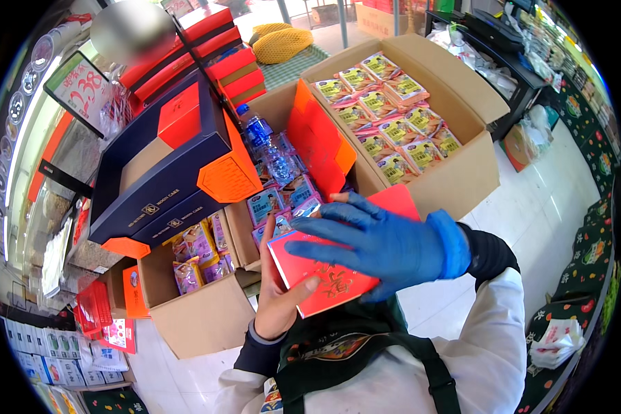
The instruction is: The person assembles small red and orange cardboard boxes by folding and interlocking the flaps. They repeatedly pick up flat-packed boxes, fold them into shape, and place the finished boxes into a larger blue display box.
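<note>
At the frame's centre we see the bare left hand (277, 293) gripping a flat red box (321, 276) from below, while the blue-gloved right hand (379, 241) lies flat on top. Above them sit open cardboard cartons (462, 179) of packaged snacks (386, 114); a navy gift box (162, 172) leans at upper left.

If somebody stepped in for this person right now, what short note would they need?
Left hand, bare, grips the red card packet from below, thumb on its front.
Right hand, in a blue glove, lies flat across the top of the packet.
The packet is held up in front of the chest, above the cardboard boxes.
Large cardboard box of wrapped snack packs is open on the right; the dark blue gift box stands open on the left, with smaller boxes of packets below it.
Done: packet is in hand. Left: it is not yet set down anywhere.
</note>
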Demonstrator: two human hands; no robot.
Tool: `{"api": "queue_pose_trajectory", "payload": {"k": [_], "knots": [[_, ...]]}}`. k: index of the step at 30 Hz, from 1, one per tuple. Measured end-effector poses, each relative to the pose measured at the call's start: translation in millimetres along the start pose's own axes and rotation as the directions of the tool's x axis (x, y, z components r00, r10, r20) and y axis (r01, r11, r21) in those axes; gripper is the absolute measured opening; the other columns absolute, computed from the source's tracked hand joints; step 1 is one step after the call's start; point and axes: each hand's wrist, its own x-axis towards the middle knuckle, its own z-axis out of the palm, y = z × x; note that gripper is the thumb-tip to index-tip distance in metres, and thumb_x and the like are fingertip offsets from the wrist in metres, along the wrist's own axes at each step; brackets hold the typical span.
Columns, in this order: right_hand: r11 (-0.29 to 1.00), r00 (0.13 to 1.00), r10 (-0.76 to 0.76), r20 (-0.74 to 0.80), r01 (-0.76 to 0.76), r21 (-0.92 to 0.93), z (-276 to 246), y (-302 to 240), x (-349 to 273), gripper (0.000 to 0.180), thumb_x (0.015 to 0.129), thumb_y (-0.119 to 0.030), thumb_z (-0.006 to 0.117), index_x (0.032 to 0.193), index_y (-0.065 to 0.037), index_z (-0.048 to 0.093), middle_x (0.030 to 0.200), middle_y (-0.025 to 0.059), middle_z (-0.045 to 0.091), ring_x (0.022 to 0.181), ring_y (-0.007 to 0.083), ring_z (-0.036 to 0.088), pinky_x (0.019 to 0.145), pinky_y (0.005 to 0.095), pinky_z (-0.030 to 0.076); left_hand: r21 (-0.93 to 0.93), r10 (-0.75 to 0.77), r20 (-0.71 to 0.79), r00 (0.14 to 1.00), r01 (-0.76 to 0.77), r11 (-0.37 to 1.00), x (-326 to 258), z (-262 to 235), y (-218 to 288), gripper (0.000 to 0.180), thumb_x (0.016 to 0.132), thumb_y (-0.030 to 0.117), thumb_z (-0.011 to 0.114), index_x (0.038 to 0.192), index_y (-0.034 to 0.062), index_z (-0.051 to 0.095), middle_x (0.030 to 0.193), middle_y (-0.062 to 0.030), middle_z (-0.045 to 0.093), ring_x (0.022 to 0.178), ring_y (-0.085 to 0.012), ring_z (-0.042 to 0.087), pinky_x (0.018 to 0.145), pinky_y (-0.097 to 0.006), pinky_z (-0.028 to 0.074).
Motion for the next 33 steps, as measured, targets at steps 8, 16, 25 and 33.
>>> {"api": "queue_pose_trajectory", "payload": {"k": [8, 16, 25, 33], "knots": [[0.535, 0.42, 0.819, -0.39, -0.805, 0.256, -8, 291, -103, 0.062, 0.081, -0.034, 0.068, 0.129, 0.001, 0.048, 0.128, 0.0228, 0.052, 0.118, 0.033, 0.052, 0.1, 0.038, 0.04, -0.162, 0.077, -0.222, 0.972, -0.115, 0.98, 5, -23, -8, 0.08, 0.082, 0.0, 0.058, 0.147, 0.008, 0.012, 0.134, -0.0163, 0.042, 0.118, -0.0251, 0.051, 0.096, -0.039, 0.046], [0.09, 0.135, 0.924, -0.357, -0.986, -0.139, -2, 330, -60, 0.046, 0.082, -0.037, 0.067, 0.101, 0.004, 0.06, 0.094, 0.0252, 0.064, 0.09, 0.0385, 0.063, 0.079, 0.0444, 0.05, -0.146, 0.062, -0.223, 0.973, -0.096, 0.985, 11, -39, -9, 0.082, 0.08, 0.008, 0.061, 0.147, 0.0061, 0.013, 0.129, -0.0169, 0.046, 0.113, -0.0234, 0.054, 0.095, -0.037, 0.047], [0.188, -0.083, 0.953, -0.292, -0.594, 0.782, 43, 344, -80, 0.042, 0.072, -0.008, 0.076, 0.108, 0.0, 0.058, 0.097, 0.0152, 0.065, 0.084, 0.0207, 0.063, 0.075, 0.0344, 0.051, -0.126, 0.083, -0.188, 0.979, -0.107, 0.986, 9, -41, -11, 0.085, 0.08, 0.009, 0.066, 0.147, 0.0066, 0.014, 0.129, -0.0156, 0.046, 0.113, -0.0223, 0.054, 0.094, -0.037, 0.047], [0.38, -0.144, 0.845, -0.514, -0.515, 0.769, 55, 348, -74, 0.037, 0.079, -0.002, 0.064, 0.115, -0.003, 0.055, 0.1, 0.0122, 0.064, 0.089, 0.0187, 0.06, 0.078, 0.0301, 0.049, -0.178, 0.109, -0.158, 0.981, -0.137, 0.974, 7, -42, -13, 0.078, 0.083, 0.004, 0.063, 0.146, 0.0066, 0.016, 0.129, -0.0149, 0.046, 0.116, -0.0224, 0.051, 0.097, -0.036, 0.044]]}}
